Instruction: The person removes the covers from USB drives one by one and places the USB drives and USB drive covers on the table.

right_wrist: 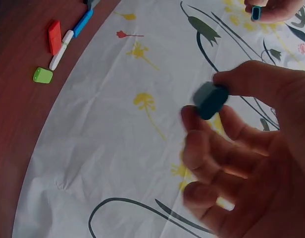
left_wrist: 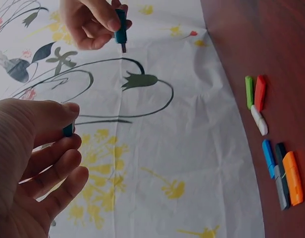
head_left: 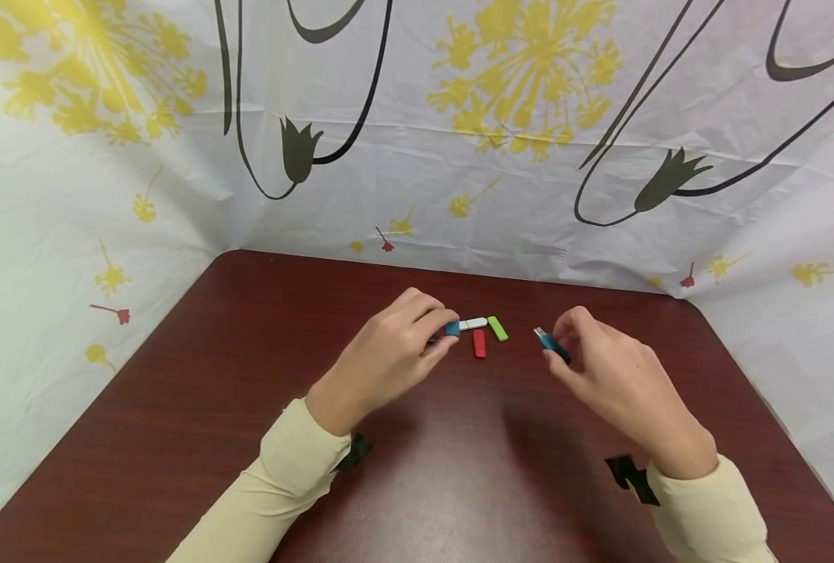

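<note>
My right hand (head_left: pixel 614 375) pinches a teal USB flash drive (head_left: pixel 553 346) between thumb and fingers, its bare metal plug pointing up and left toward the other hand. Between thumb and index finger, my left hand (head_left: pixel 392 340) holds a small teal cap (head_left: pixel 452 328); the right wrist view shows the hollow end of this cap (right_wrist: pixel 256 12). The two hands are apart, both raised over the table. Just beyond the left fingertips lie a white flash drive (head_left: pixel 473 323), a red one (head_left: pixel 479 344) and a lime green one (head_left: pixel 497 328).
Blue (left_wrist: pixel 268 158), grey (left_wrist: pixel 281 188), black (left_wrist: pixel 280 150) and orange (left_wrist: pixel 293 177) sticks lie grouped past the white one, mostly hidden by my left hand in the head view. A flower-printed white sheet (head_left: pixel 403 141) encloses the dark red table (head_left: pixel 283 313) at back and sides.
</note>
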`<move>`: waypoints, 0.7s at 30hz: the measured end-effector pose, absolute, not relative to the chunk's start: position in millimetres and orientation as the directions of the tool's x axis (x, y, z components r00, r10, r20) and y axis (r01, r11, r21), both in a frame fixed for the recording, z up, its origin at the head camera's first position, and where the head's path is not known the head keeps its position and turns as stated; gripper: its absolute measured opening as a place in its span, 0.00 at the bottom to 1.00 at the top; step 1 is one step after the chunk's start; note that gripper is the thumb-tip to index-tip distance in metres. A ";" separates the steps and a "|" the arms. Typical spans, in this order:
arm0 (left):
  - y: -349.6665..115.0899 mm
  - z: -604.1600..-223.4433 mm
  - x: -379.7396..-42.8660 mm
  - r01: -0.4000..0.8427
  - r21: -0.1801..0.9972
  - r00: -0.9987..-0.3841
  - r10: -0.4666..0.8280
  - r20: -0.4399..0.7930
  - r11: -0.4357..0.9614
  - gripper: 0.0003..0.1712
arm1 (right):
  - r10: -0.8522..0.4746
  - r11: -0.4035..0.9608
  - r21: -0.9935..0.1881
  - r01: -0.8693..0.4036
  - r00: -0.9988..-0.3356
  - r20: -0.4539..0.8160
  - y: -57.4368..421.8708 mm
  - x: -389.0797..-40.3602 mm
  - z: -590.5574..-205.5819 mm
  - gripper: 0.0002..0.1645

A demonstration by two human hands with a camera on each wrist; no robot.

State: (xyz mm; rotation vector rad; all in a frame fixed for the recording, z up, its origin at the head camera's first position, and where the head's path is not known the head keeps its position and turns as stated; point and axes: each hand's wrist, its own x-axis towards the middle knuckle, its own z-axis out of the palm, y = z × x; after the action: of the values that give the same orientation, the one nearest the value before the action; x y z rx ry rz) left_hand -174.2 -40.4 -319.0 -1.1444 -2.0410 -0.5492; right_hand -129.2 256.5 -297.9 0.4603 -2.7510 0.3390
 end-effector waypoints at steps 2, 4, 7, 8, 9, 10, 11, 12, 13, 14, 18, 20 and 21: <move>-37.2 -320.5 -173.3 0.856 0.003 -0.344 0.563 0.751 0.518 0.09 | -0.274 0.926 -0.177 -0.333 -0.916 0.293 257.2 -129.7 -299.7 0.12; -34.9 -322.3 -172.3 0.855 -0.003 -0.345 0.574 0.742 0.518 0.09 | -0.277 0.932 -0.169 -0.321 -0.931 0.240 256.8 -130.8 -303.0 0.11; -32.1 -324.4 -171.3 0.852 -0.009 -0.353 0.587 0.728 0.523 0.10 | -0.276 0.939 -0.168 -0.301 -0.948 0.158 254.7 -132.5 -307.9 0.10; -31.4 -324.9 -171.0 0.851 -0.009 -0.357 0.593 0.722 0.525 0.11 | -0.277 0.940 -0.169 -0.297 -0.952 0.128 253.9 -133.1 -309.9 0.11; -30.9 -325.6 -170.8 0.850 -0.010 -0.361 0.597 0.716 0.526 0.11 | -0.282 0.941 -0.168 -0.295 -0.954 0.101 253.2 -133.8 -312.2 0.12; -30.4 -326.0 -170.5 0.849 -0.011 -0.364 0.601 0.711 0.528 0.12 | -0.286 0.941 -0.167 -0.293 -0.956 0.069 252.8 -134.3 -314.4 0.12; -30.1 -326.5 -170.3 0.848 -0.010 -0.369 0.605 0.706 0.529 0.12 | -0.292 0.941 -0.170 -0.294 -0.956 0.036 252.4 -134.6 -316.8 0.13; -29.8 -327.0 -170.1 0.848 -0.009 -0.373 0.607 0.701 0.531 0.12 | -0.299 0.940 -0.174 -0.295 -0.954 0.001 252.3 -135.2 -319.6 0.14; -29.7 -327.3 -169.9 0.847 -0.008 -0.376 0.610 0.698 0.531 0.13 | -0.306 0.939 -0.173 -0.296 -0.951 -0.034 252.2 -135.6 -322.4 0.13; -29.5 -327.6 -169.7 0.847 -0.007 -0.378 0.611 0.695 0.532 0.13 | -0.315 0.938 -0.173 -0.299 -0.946 -0.074 252.2 -136.0 -325.4 0.13; -29.3 -328.2 -169.3 0.845 -0.008 -0.381 0.613 0.692 0.534 0.12 | -0.338 0.934 -0.197 -0.299 -0.917 -0.211 250.6 -136.1 -339.4 0.14; -29.4 -328.4 -169.2 0.844 -0.010 -0.381 0.612 0.692 0.536 0.12 | -0.342 0.931 -0.219 -0.291 -0.905 -0.254 248.7 -135.1 -346.2 0.16; -29.3 -328.6 -169.3 0.843 -0.011 -0.382 0.613 0.692 0.538 0.12 | -0.341 0.931 -0.230 -0.284 -0.901 -0.268 247.2 -134.6 -349.4 0.19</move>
State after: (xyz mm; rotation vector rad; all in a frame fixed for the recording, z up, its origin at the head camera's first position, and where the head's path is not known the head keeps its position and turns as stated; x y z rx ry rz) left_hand -169.3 -29.3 -328.6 -1.1716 -2.1263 -0.4577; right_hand -134.6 247.2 -349.4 0.5615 -3.3883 0.3256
